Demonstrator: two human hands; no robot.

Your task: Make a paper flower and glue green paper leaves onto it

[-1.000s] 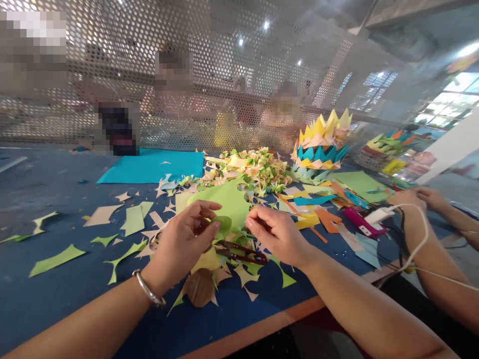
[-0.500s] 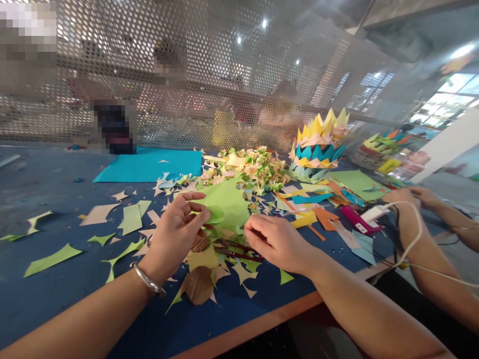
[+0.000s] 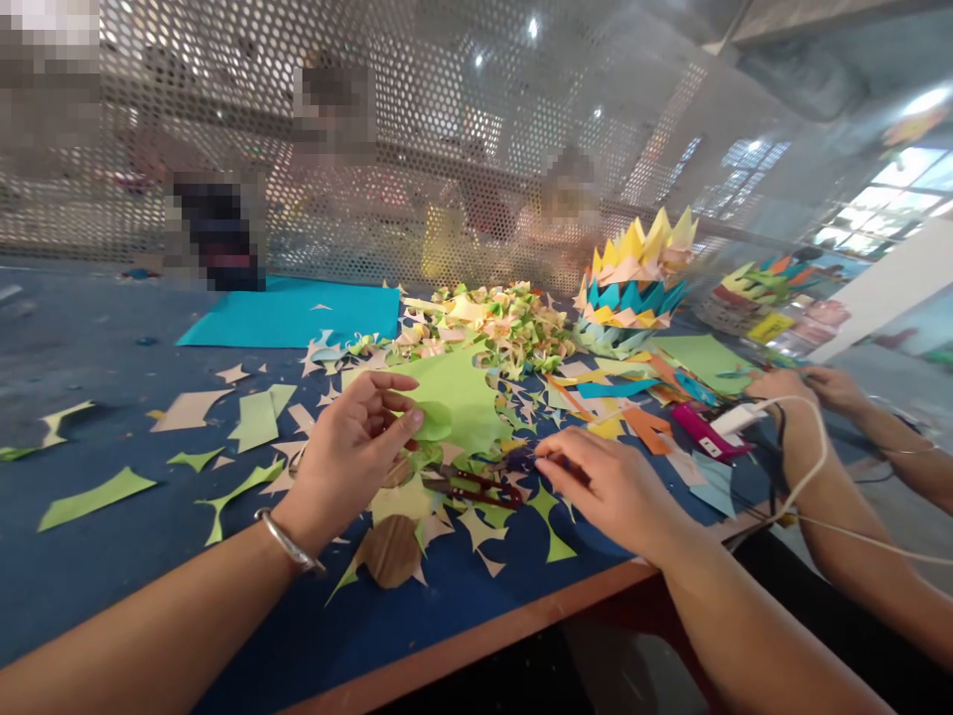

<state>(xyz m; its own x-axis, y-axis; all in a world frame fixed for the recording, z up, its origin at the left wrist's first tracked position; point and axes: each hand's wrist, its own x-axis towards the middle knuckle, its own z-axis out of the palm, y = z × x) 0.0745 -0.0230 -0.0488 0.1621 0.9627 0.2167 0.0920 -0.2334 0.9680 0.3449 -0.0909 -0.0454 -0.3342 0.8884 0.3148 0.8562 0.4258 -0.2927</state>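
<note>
My left hand (image 3: 368, 437), with a silver bangle at its wrist, pinches a small round piece of light green paper (image 3: 434, 421) between thumb and fingers. Behind it lies a larger light green sheet (image 3: 462, 392) with curved bites cut from its right edge. My right hand (image 3: 603, 477) is closed, thumb against curled fingers, its tips at a small dark purple thing (image 3: 519, 457) whose kind is unclear. Between the hands lies a dark red-handled tool (image 3: 483, 489), possibly scissors. A brown cardboard disc (image 3: 392, 552) sits nearer the table's edge.
A heap of paper scraps (image 3: 498, 323) lies beyond my hands, with a blue sheet (image 3: 298, 316) to its left. Stacked zigzag paper crowns (image 3: 636, 283) stand at the back right. A magenta power strip (image 3: 707, 432) with cables lies near another person's hands (image 3: 789, 392).
My right hand has moved right, away from the green sheet, and the dark purple thing now shows at its fingertips. The left hand keeps the round green piece.
</note>
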